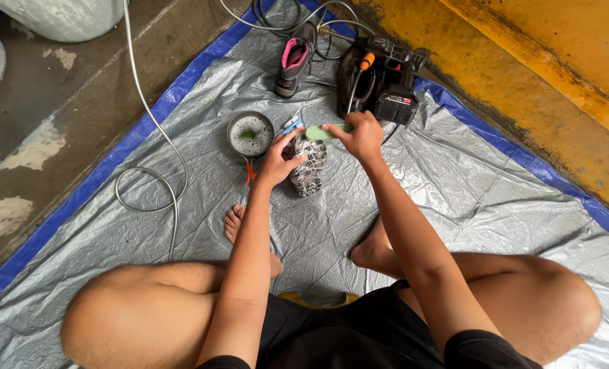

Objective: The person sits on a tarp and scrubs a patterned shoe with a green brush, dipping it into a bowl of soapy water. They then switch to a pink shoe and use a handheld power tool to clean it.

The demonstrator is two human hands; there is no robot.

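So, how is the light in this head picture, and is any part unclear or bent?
Head view: soft, even light with faint shadows only; the crinkled silver tarp gives mild glare on its folds. The left hand, the patterned shoe and the right hand with the green brush look sharp. The wide lens bends the blue tarp border and stretches the knees at the bottom.

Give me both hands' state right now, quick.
Left hand: closed on the patterned shoe, steadying it.
Right hand: closed on the green brush, held over the shoe.
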